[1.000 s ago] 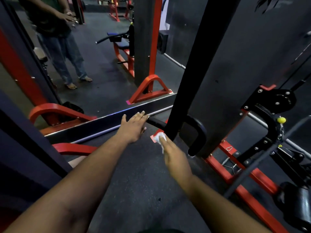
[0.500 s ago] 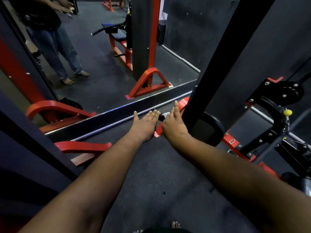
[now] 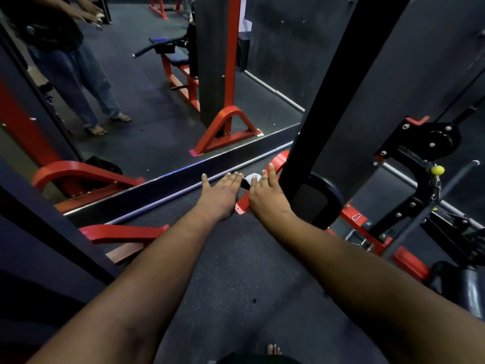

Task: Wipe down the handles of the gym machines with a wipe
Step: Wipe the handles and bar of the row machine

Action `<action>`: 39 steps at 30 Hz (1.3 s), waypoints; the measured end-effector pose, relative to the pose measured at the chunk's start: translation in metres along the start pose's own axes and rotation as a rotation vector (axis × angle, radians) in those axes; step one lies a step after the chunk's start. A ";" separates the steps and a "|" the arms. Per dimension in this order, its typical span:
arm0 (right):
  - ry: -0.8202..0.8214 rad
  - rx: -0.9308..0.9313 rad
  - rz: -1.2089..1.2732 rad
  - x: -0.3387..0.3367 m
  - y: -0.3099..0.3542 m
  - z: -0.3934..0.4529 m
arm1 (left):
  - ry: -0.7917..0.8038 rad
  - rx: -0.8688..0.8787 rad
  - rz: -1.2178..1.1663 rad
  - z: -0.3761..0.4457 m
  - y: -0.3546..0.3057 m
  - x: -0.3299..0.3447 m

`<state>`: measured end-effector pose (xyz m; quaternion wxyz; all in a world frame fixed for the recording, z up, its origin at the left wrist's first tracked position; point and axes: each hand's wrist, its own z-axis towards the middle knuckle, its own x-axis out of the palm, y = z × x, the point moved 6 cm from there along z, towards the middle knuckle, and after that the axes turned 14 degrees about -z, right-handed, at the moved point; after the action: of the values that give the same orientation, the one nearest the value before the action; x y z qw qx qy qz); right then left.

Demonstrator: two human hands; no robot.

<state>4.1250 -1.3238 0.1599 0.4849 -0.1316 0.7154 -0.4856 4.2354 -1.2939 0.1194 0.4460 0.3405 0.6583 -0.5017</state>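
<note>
A short black handle (image 3: 246, 184) juts out low beside the black upright post (image 3: 328, 101) of the machine. My left hand (image 3: 223, 191) lies flat over its left end with straight fingers. Right beside it, my right hand (image 3: 267, 194) stretches forward with straight fingers and presses a white wipe (image 3: 254, 176) against the handle. Only a small part of the wipe shows between the two hands; my right thumb is hidden.
A wall mirror (image 3: 157, 114) ahead reflects a standing person and red machine frames. A red base foot (image 3: 242, 206) lies under my hands. At the right stand a black pulley bracket (image 3: 420, 158) with a yellow knob (image 3: 437, 169). My bare toes (image 3: 274, 349) show below.
My right hand moved up and left from below the handle to lie beside my left hand, its fingers flattening over the wipe. My left hand stayed on the handle.
</note>
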 end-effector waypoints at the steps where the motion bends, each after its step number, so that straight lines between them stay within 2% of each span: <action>1: -0.024 -0.011 -0.054 0.000 -0.002 -0.008 | -0.007 -0.001 0.013 -0.001 0.001 0.001; 3: -0.049 -0.043 -0.122 0.002 -0.008 -0.021 | -0.014 0.001 0.040 -0.002 -0.001 0.002; 5: -0.132 -0.096 -0.075 0.001 -0.014 -0.030 | -0.018 -0.007 0.054 -0.004 -0.004 0.001; 8: -0.441 -0.060 0.165 -0.004 -0.029 -0.057 | -0.042 -0.006 0.050 -0.010 -0.014 -0.004; 11: -0.776 0.137 0.535 0.016 -0.057 -0.103 | -0.074 0.041 -0.050 -0.015 -0.031 -0.005; 13: -0.871 0.365 0.725 0.033 -0.089 -0.129 | -0.056 0.107 -0.117 -0.015 -0.047 -0.002; 15: -0.774 0.596 0.843 0.051 -0.116 -0.137 | -0.043 0.173 -0.149 -0.012 -0.060 0.003; 17: -0.565 0.687 0.890 0.059 -0.123 -0.127 | -0.034 0.202 -0.174 -0.006 -0.071 0.011; 19: -0.417 0.625 0.844 0.058 -0.108 -0.116 | -0.047 0.199 -0.218 0.000 -0.078 0.021; 22: -0.330 0.556 0.807 0.054 -0.101 -0.113 | -0.117 0.167 -0.283 0.007 -0.081 0.027; 27: -0.059 0.461 1.007 0.047 -0.145 -0.079 | -0.117 0.170 -0.202 0.018 -0.078 0.023; 29: -0.085 0.501 1.049 0.050 -0.141 -0.074 | -0.114 0.154 -0.176 0.019 -0.078 0.023; 32: -0.268 0.596 0.869 0.059 -0.109 -0.095 | -0.105 0.143 -0.149 0.016 -0.077 0.026; 34: -0.422 0.546 0.764 0.060 -0.092 -0.109 | -0.099 0.138 -0.146 0.015 -0.078 0.026; 36: -0.520 0.514 0.762 0.059 -0.092 -0.112 | -0.093 0.132 -0.143 0.015 -0.078 0.027; 37: -0.526 0.532 0.777 0.060 -0.098 -0.109 | -0.090 0.130 -0.137 0.016 -0.078 0.028; 39: -0.412 0.580 0.922 0.056 -0.122 -0.096 | -0.087 0.125 -0.132 0.018 -0.077 0.029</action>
<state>3.9839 -1.3670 0.2340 0.7917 0.2400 0.4273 -0.3648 4.1603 -1.3319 0.1179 0.4180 0.3013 0.6269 -0.5844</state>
